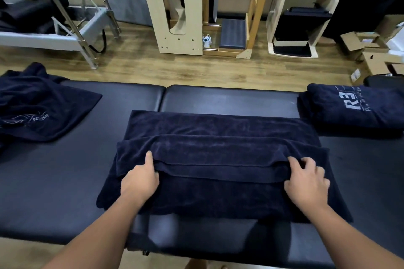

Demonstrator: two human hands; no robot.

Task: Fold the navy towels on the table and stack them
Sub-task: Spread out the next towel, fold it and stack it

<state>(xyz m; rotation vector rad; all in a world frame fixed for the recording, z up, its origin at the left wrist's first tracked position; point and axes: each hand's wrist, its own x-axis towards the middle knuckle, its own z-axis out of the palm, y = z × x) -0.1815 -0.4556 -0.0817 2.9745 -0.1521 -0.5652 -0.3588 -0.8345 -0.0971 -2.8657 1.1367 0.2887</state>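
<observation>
The navy towel (218, 155) lies spread at the centre of the black table (65, 192), its near edge doubled over. The left hand (140, 179) and right hand (306, 181) each pinch that folded edge, grip clamped on cloth. Step in hand: 1 lengthwise fold. Next likely needs carrying the edge across evenly, then adding it to the folded stack (354, 109) at right; 1 unfolded towel (43, 105) waits at left.

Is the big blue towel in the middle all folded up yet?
Partly folded. The middle towel has one flap doubled over, pinched by the left hand and right hand.
</observation>
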